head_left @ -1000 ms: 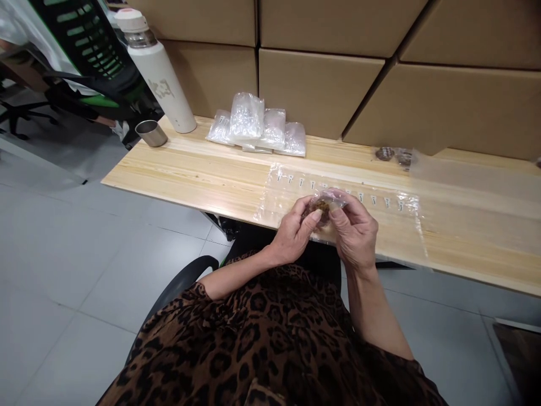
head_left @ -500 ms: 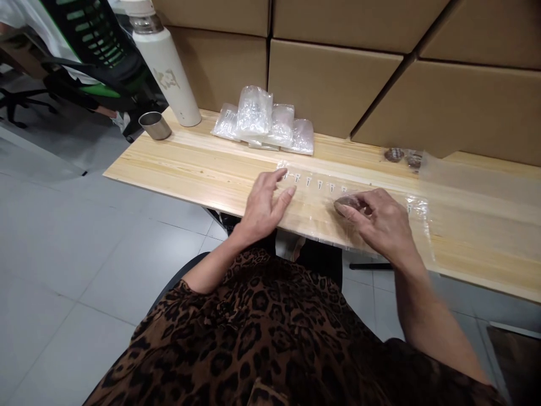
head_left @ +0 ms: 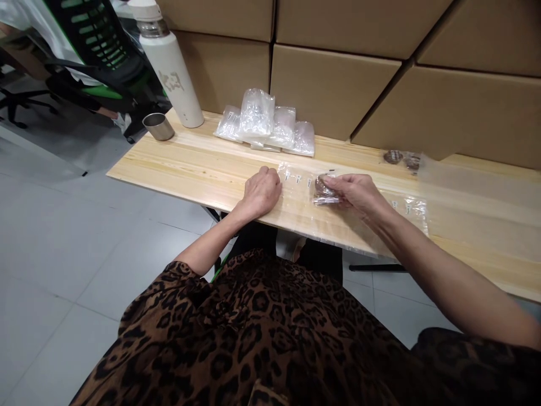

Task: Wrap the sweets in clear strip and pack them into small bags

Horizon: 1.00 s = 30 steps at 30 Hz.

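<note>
My right hand (head_left: 354, 193) pinches a small clear bag with a dark brown piece inside (head_left: 323, 190), holding it just above a long strip of clear plastic bags (head_left: 296, 197) that lies across the wooden table (head_left: 190, 163). My left hand (head_left: 262, 192) rests on the table at the strip's left end, with fingers curled in; whether it pinches the plastic I cannot tell. The strip shows a row of small printed marks along its far edge.
A pile of filled clear bags (head_left: 266, 121) sits at the back by cardboard boxes (head_left: 333, 84). A white flask (head_left: 169, 62) and a steel cup (head_left: 158, 126) stand at the left end. Two small brown pieces (head_left: 401, 157) lie at the back right beside a plastic sheet (head_left: 477, 186).
My hands parted from holding the bagged piece together near my body. The right hand carried it out over the strip and then leftwards; the left hand went to the strip's left end and curled shut.
</note>
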Each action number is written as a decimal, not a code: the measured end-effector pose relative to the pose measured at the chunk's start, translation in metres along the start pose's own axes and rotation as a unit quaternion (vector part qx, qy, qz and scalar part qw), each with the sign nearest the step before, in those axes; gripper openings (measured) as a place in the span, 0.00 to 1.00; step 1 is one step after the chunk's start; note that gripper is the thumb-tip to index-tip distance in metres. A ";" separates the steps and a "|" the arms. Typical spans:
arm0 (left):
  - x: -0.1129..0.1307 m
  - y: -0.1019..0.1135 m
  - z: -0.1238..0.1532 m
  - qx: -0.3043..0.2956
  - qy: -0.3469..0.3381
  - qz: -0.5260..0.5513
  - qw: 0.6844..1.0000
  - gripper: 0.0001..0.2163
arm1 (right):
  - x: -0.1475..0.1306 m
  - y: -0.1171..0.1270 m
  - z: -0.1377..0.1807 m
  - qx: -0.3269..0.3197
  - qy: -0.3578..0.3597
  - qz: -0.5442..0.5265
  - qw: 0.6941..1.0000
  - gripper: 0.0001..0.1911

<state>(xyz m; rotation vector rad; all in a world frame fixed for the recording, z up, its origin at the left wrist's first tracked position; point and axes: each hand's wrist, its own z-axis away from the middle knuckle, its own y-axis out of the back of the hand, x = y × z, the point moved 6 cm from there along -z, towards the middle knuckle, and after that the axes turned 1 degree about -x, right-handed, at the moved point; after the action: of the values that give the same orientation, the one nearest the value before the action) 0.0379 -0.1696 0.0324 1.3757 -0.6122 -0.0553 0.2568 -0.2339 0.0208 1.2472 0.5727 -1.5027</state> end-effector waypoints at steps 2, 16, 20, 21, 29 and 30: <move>-0.002 0.003 -0.001 0.012 0.015 -0.004 1.000 0.17 | 0.001 -0.007 -0.002 0.007 -0.021 -0.009 1.000 0.21; -0.001 0.004 -0.025 0.000 -0.026 0.199 0.980 0.09 | -0.012 -0.009 -0.006 0.027 -0.015 0.136 0.990 0.24; 0.016 -0.006 -0.022 -0.042 -0.019 0.482 0.875 0.13 | -0.012 -0.015 -0.001 0.012 -0.039 0.099 0.994 0.25; 0.023 -0.008 -0.021 -0.056 -0.011 0.528 0.847 0.13 | -0.011 -0.014 -0.001 0.011 -0.042 0.099 0.994 0.26; 0.051 -0.031 -0.028 -0.085 0.027 0.595 0.799 0.09 | -0.004 -0.012 -0.006 -0.065 -0.055 0.040 0.996 0.30; 0.052 -0.033 -0.031 -0.081 0.018 0.580 0.811 0.10 | -0.004 -0.012 -0.005 -0.075 -0.052 0.033 0.995 0.28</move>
<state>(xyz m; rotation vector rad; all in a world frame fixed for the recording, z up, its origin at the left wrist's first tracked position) 0.1054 -0.1689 0.0187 0.6479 -1.2945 0.8847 0.2475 -0.2236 0.0200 1.0561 0.5611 -1.4331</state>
